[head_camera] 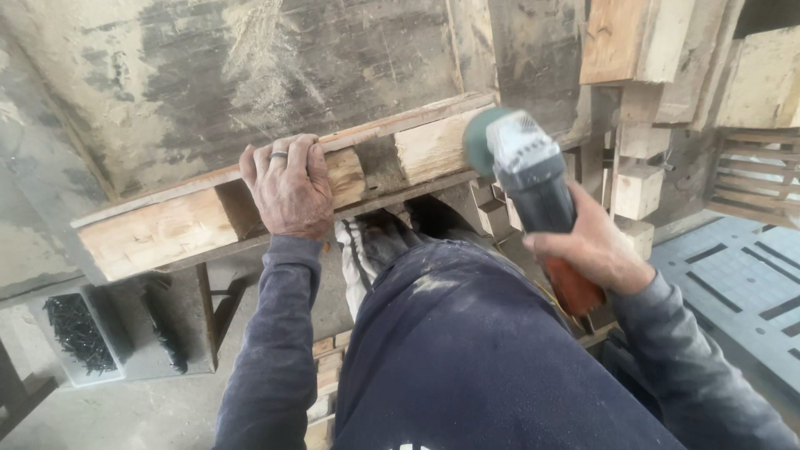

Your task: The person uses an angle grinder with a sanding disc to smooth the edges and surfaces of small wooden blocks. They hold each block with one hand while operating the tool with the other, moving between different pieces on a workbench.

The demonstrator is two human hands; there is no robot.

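Observation:
A wooden pallet (158, 229) stands on its edge against a dusty workbench, its blocks and boards facing me. My left hand (287, 187), with a ring on one finger, grips the pallet's top board beside the middle block. My right hand (587, 242) holds an angle grinder (533, 179) with a grey body and an orange grip. The grinder's green disc (477, 137) touches the end of the right wooden block (429, 150). My raised knee in dark dusty trousers (467, 350) leans toward the pallet's lower edge.
A grey tray of dark nails (79, 333) sits low at the left. Stacked pallets and wooden blocks (637, 187) stand at the right, with a grey plastic pallet (733, 275) beyond. The workbench top (250, 75) is covered in sawdust.

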